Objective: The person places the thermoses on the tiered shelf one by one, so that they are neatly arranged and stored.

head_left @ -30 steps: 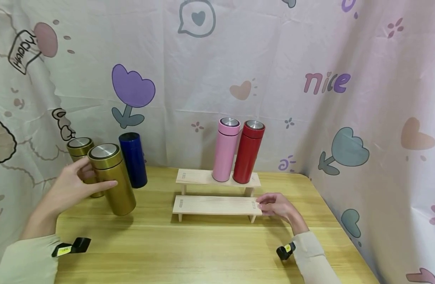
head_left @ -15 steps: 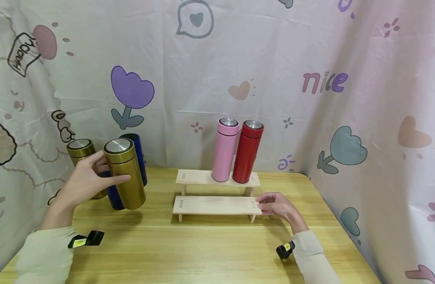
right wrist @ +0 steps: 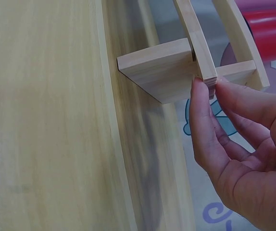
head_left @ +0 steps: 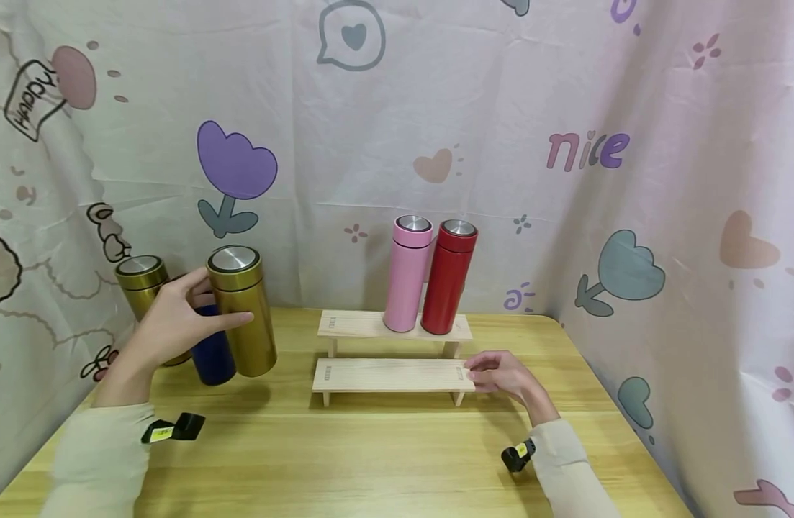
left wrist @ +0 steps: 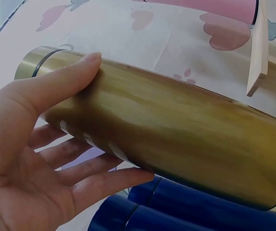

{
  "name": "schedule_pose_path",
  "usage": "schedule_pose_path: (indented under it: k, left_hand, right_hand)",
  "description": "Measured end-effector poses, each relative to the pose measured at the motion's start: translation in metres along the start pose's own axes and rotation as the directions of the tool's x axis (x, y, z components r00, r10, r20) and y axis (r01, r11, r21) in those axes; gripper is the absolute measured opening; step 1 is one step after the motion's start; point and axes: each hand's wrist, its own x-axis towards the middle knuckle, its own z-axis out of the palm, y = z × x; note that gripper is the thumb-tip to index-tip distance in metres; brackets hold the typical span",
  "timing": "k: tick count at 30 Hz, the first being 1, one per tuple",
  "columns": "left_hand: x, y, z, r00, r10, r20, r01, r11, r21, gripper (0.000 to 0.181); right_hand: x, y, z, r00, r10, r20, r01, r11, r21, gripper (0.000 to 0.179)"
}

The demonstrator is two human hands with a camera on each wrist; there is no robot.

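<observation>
My left hand holds a gold thermos bottle round its upper body, thumb across the near side. The bottle is nearly upright, its steel lid up; whether its base touches the table I cannot tell. Beside and behind it, a blue thermos stands partly hidden; the left wrist view shows two blue bottles side by side. A second gold thermos stands behind the hand. My right hand pinches the right end of the lower board of a two-step wooden stand, thumb and fingertips on its edge.
On the stand's upper step a pink thermos and a red thermos stand side by side, toward the right. A patterned cloth hangs behind and around the wooden table.
My left hand has carried the gold thermos rightward, past and in front of the blue bottles, toward the stand. The right hand keeps its pinch on the lower board.
</observation>
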Motion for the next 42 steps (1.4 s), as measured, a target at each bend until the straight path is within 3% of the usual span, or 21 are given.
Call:
schedule_pose_path:
  k: [8, 15, 33, 42]
  left_hand:
    - [0.007, 0.01, 0.005, 1.0, -0.005, 0.023, 0.006, 0.999, -0.047, 0.076]
    - [0.017, 0.02, 0.011, 0.998, 0.043, 0.034, -0.04, 0.995, -0.087, 0.074]
    - [0.044, 0.047, 0.029, 0.994, 0.098, 0.046, -0.089, 0.981, -0.171, 0.078]
    - [0.054, 0.055, 0.039, 0.986, 0.161, 0.039, -0.148, 0.961, -0.232, 0.078]
  right_hand:
    - [0.001, 0.0, 0.001, 1.0, 0.005, -0.002, -0.005, 1.0, -0.003, 0.035]
    - [0.001, 0.0, 0.001, 1.0, 0.008, -0.007, -0.008, 1.0, -0.001, 0.035]
    - [0.001, 0.002, 0.001, 1.0, 0.007, -0.008, -0.007, 1.0, -0.008, 0.035]
    - [0.002, 0.002, -0.001, 1.0, 0.0, 0.004, 0.0, 1.0, 0.003, 0.036]
